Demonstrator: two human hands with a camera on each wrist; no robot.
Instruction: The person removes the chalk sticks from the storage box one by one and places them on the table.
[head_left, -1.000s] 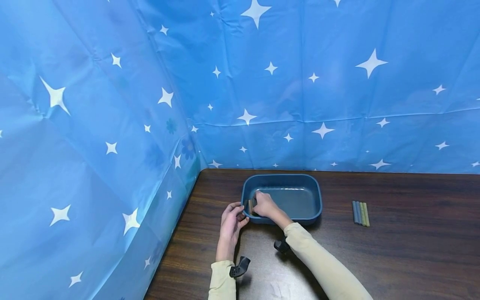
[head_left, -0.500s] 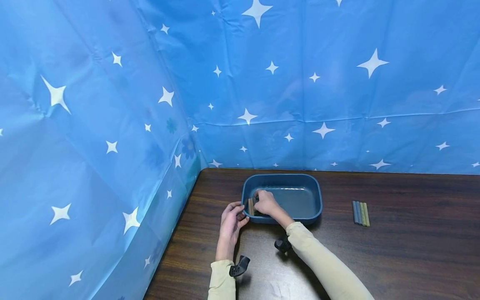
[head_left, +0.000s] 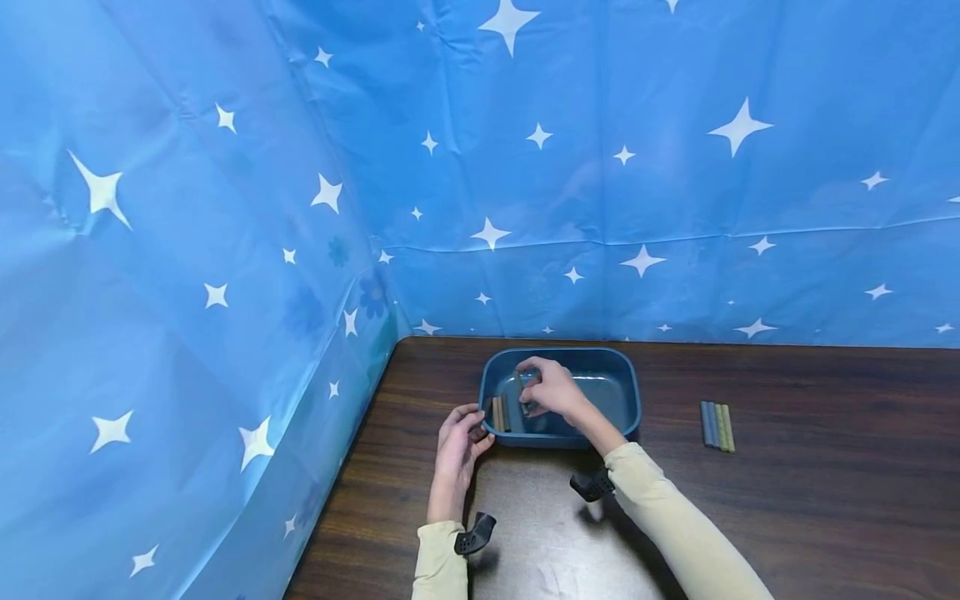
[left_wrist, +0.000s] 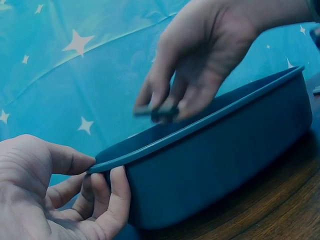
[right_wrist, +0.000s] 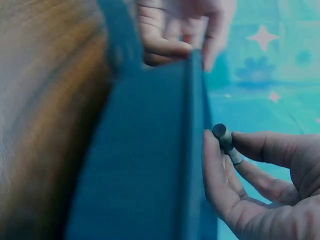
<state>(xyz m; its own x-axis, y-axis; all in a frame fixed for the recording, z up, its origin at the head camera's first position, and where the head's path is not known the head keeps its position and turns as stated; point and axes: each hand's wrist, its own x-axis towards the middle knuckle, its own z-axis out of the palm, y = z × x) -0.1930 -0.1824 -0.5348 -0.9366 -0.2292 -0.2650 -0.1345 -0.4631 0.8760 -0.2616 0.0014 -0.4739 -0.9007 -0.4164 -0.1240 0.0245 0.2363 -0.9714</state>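
Observation:
A dark blue tub (head_left: 577, 349) stands on the table. My left hand (head_left: 455, 446) pinches its left rim, thumb on the rim and fingers against the outer wall, as the left wrist view shows. Several chalk sticks (head_left: 498, 414), brown, tan and dark, lie side by side at the tub's left end. Over the tub, just right of that row, my right hand (head_left: 558, 390) holds a greyish-green chalk stick (right_wrist: 226, 137) between thumb and fingers. Its round end faces the camera in the right wrist view; the fingers cover part of its length.
To the right of the tub, several more chalk sticks (head_left: 718, 427), blue-grey and yellow-green, lie in a row on the dark wooden table (head_left: 840, 467). A blue curtain with white stars (head_left: 675, 192) hangs behind and along the left side.
My right hand has lifted and shifted right from the row at the tub's left end, with a chalk stick in its fingers. More of the row shows now. The left hand stays at the rim.

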